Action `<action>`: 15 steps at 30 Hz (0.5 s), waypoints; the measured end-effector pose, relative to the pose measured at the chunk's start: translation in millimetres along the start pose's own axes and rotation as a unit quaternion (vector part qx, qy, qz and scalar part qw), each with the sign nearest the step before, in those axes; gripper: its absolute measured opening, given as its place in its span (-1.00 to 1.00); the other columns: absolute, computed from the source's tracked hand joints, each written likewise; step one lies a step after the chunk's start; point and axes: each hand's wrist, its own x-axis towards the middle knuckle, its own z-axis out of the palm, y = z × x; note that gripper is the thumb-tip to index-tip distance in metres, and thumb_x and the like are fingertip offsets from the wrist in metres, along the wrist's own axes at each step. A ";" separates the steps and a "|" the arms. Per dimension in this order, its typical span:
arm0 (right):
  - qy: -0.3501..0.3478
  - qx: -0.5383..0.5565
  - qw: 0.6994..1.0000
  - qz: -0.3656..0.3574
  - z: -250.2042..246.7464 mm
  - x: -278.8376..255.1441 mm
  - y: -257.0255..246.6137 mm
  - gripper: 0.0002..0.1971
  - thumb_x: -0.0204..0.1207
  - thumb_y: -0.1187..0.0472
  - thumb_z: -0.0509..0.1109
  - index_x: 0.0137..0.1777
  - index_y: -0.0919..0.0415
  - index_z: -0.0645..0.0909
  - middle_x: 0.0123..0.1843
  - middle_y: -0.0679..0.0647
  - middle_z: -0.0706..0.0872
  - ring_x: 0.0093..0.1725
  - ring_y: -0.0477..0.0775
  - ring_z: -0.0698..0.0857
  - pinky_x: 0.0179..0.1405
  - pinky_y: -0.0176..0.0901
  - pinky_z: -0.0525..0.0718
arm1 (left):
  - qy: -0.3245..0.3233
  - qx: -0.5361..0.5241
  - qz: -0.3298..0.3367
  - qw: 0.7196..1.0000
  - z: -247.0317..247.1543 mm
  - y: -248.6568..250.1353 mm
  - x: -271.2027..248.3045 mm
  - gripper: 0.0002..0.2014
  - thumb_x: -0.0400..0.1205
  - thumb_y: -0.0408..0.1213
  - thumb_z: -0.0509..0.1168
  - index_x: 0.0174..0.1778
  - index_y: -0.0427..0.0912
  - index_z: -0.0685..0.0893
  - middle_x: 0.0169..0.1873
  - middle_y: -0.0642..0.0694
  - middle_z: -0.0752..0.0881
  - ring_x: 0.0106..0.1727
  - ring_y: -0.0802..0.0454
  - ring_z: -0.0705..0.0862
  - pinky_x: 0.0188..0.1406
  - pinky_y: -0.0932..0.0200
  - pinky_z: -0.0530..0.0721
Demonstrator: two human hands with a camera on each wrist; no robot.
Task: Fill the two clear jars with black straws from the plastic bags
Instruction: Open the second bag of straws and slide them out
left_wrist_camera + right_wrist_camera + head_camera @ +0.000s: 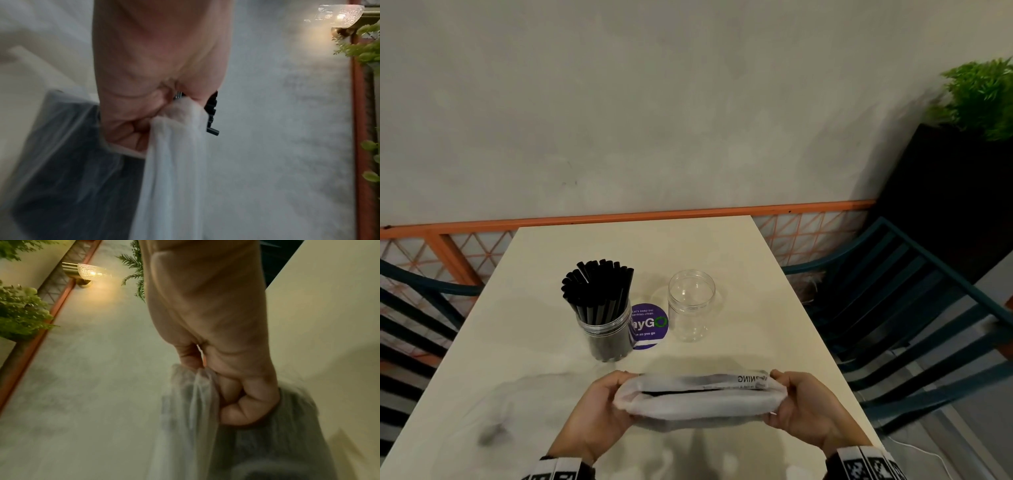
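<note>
A clear jar packed with black straws stands left of centre on the cream table. An empty clear jar stands to its right. Near the front edge I hold a plastic bag of black straws level above the table. My left hand grips its left end, my right hand its right end. In the left wrist view my left hand pinches the white bag, and black straw ends poke out. In the right wrist view my right hand clenches bunched plastic.
A round purple sticker lies on the table between the jars. Dark teal chairs stand on the right and left. A black planter with a green plant is at the back right, and an orange railing runs behind the table.
</note>
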 end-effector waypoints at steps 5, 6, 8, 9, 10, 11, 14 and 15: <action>-0.015 -0.062 0.997 -0.048 -1.9 -8.8 -2.1 -0.79 0.26 0.37 0.22 -0.12 0.31 0.57 -0.10 0.27 0.70 -0.20 0.19 0.64 -0.33 -0.08 0.57 | -0.006 0.095 0.018 0.995 8.8 -4.5 -4.7 -0.37 0.27 -0.06 0.50 0.16 -0.38 0.59 0.02 -0.40 0.73 -0.08 -0.14 0.70 -0.15 0.06 0.68; -0.008 -0.095 0.993 -0.069 -1.0 -11.7 -2.6 -0.86 0.26 0.37 0.28 -0.18 0.24 0.55 -0.10 0.24 0.71 -0.22 0.15 0.65 -0.30 -0.07 0.55 | 0.012 0.138 0.039 0.990 10.2 -4.5 -7.1 -0.30 0.12 -0.07 0.55 0.15 -0.27 0.54 -0.05 -0.35 0.74 -0.12 -0.12 0.68 -0.15 0.07 0.64; 0.040 -0.203 0.971 -0.117 -1.8 -10.2 0.5 -0.80 0.31 0.41 0.35 -0.11 0.20 0.47 0.01 0.27 0.70 -0.16 0.17 0.67 -0.26 -0.01 0.62 | 0.025 0.228 0.059 0.971 17.1 -5.0 -10.7 -0.28 0.05 -0.15 0.57 0.12 -0.11 0.46 -0.14 -0.23 0.73 -0.18 -0.07 0.68 -0.16 0.10 0.61; 0.081 -0.278 0.946 -0.148 -0.8 -7.9 3.8 -0.80 0.39 0.43 0.33 -0.04 0.21 0.45 0.06 0.29 0.69 -0.10 0.19 0.69 -0.21 0.03 0.68 | 0.043 0.278 0.064 0.957 19.5 -7.0 -9.5 -0.34 0.14 -0.21 0.57 0.12 -0.08 0.45 -0.14 -0.23 0.71 -0.17 -0.07 0.67 -0.16 0.12 0.61; 0.132 -0.349 0.910 -0.180 1.0 -5.3 6.7 -0.83 0.47 0.40 0.30 0.01 0.19 0.46 0.06 0.28 0.69 -0.06 0.19 0.70 -0.15 0.06 0.74 | 0.076 0.323 0.071 0.940 22.4 -8.9 -7.1 -0.44 0.26 -0.27 0.54 0.12 -0.09 0.44 -0.15 -0.23 0.67 -0.17 -0.07 0.65 -0.16 0.13 0.60; 0.183 -0.410 0.869 -0.207 2.6 -2.7 9.3 -0.88 0.52 0.35 0.26 0.01 0.16 0.49 0.02 0.23 0.69 -0.05 0.16 0.70 -0.10 0.06 0.78 | 0.121 0.362 0.076 0.921 23.4 -10.7 -3.9 -0.55 0.38 -0.30 0.48 0.12 -0.11 0.44 -0.17 -0.22 0.64 -0.18 -0.06 0.63 -0.15 0.12 0.58; 0.256 -0.504 0.780 -0.268 -0.8 3.2 11.4 -0.93 0.53 0.24 0.30 -0.05 0.15 0.60 -0.04 0.11 0.65 -0.11 0.08 0.68 -0.14 -0.01 0.80 | 0.228 0.417 0.086 0.876 22.1 -9.4 -0.1 -0.74 0.50 -0.26 0.36 0.05 -0.19 0.47 -0.10 -0.24 0.61 -0.15 -0.11 0.58 -0.08 0.06 0.51; 0.265 -0.513 0.769 -0.275 -2.3 3.0 10.7 -0.94 0.52 0.22 0.34 -0.06 0.15 0.62 -0.03 0.12 0.64 -0.13 0.09 0.68 -0.15 -0.02 0.80 | 0.249 0.432 0.099 0.861 20.2 -8.3 -1.2 -0.74 0.49 -0.23 0.39 -0.01 -0.21 0.50 -0.09 -0.22 0.59 -0.15 -0.10 0.56 -0.08 0.08 0.49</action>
